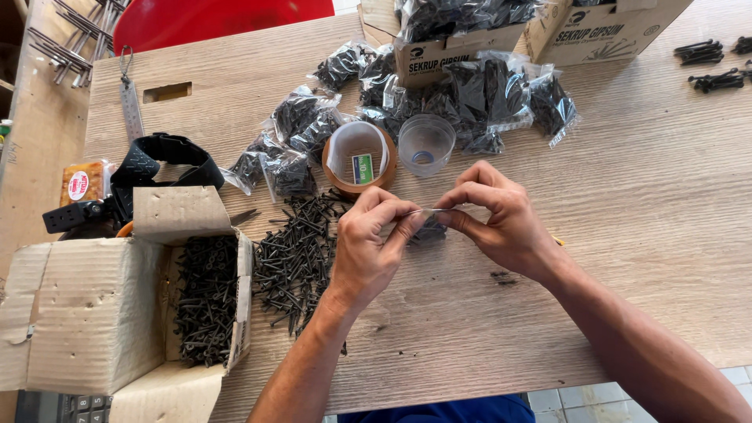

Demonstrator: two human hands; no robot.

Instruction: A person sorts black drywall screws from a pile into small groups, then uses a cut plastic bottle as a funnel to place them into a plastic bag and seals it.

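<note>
While pinching the top edge of a small clear bag (pixel 429 222) from both ends, working close together over the table (pixel 627 258). Left hand (pixel 368 251) closing thumb and forefinger on the bag's left end, other fingers curling in. Right hand (pixel 501 219) gripping the right end the same way, knuckles lifting up. Bag hanging between the two hands just above the wood, dark screws showing inside it below the fingers.

Spreading out just left of the left hand, a loose heap of black screws (pixel 294 258), lying on the table. Further left, sitting open with flaps up, a cardboard box (pixel 86 313), filling with more screws in its open half. Behind that, lying coiled, a black strap (pixel 160 157), and beside it a small orange packet (pixel 82 182).

Standing just beyond the hands, a roll of brown tape (pixel 359 157), and touching near its right, a clear plastic cup (pixel 425 142). Piling up around and behind them, filled bags (pixel 470 102) of screws, sealed and shiny. Farther back, two printed cartons (pixel 603 31), one holding more filled bags. Lying at the far left edge, a metal ruler (pixel 130 102), and peeking in at the top, a red chair (pixel 219 19).
</note>
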